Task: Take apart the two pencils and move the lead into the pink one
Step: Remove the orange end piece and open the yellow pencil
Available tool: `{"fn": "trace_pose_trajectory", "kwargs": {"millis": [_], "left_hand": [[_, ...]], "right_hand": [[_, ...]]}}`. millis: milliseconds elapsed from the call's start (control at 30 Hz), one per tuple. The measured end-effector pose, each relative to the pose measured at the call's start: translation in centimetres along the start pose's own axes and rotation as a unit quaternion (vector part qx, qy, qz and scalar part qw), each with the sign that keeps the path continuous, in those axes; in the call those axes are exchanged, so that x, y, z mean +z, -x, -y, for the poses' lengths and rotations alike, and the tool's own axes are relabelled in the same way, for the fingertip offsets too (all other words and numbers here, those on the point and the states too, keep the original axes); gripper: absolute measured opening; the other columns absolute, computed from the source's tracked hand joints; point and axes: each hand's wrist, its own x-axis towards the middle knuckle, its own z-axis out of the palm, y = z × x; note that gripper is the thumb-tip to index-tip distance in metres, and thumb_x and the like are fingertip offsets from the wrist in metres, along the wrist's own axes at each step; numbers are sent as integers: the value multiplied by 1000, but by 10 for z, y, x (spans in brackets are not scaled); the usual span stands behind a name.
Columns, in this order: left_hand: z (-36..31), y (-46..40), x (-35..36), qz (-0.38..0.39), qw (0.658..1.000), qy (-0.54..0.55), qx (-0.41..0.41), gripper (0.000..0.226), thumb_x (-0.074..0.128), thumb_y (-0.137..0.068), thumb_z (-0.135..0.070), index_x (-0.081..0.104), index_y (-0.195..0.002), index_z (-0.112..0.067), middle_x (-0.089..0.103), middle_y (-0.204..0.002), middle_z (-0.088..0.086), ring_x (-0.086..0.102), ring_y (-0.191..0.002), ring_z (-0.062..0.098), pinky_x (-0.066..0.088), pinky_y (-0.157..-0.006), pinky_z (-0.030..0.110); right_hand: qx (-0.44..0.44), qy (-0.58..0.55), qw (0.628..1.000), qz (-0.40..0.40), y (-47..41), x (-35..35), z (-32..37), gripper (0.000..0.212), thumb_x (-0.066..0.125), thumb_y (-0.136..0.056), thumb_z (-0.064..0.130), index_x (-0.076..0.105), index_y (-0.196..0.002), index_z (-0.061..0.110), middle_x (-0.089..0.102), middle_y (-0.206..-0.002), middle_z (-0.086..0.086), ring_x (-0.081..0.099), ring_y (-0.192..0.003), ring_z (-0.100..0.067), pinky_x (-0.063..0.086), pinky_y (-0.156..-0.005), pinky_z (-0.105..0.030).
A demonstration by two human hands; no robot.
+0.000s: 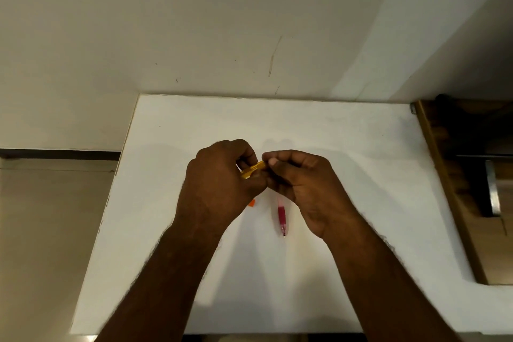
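A yellow-orange mechanical pencil (253, 169) is held above the white table (347, 147), lying roughly level between both hands. My left hand (222, 183) grips its left part and my right hand (299, 183) pinches its right end; most of the pencil is hidden by fingers. The pink pencil (282, 216) lies on the table just below my hands, tip toward me, its far end hidden under my right hand. A small orange piece (252, 203) lies on the table beside my left wrist.
The white table meets a pale wall (222, 36) at the back. Its left edge drops to a beige floor (50, 230). At the right stands a dark wooden unit (455, 175) with a metal part.
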Motion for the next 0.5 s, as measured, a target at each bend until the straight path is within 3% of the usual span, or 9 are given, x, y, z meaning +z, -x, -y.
{"fn": "trace_pose_trajectory", "kwargs": {"millis": [100,333,500], "left_hand": [[-1,0,-2,8,1000,-15,15,17,77,-67,-40,66,-77,-32,65,-73,-15,60,-63,5,34,-53,8],[-2,1,-3,5,999,-22,45,16,81,-71,-32,71,-84,-27,65,-80,-9,58,-69,10,43,-62,24],[-1,0,-4,-6,997,-30,64,15,81,-73,-29,73,-85,-25,64,-79,-6,58,-68,11,40,-59,19]], "right_hand": [[10,13,1000,2,-1,0,-2,16,64,-94,1,77,-101,8,78,-103,-16,76,-93,-26,62,-79,-28],[24,21,999,10,-4,-1,-6,20,61,-95,0,74,-110,2,76,-109,-20,74,-101,-32,62,-82,-28],[28,41,999,16,-5,1,-9,19,61,-96,1,75,-108,5,75,-110,-19,73,-102,-32,61,-84,-29]]}}
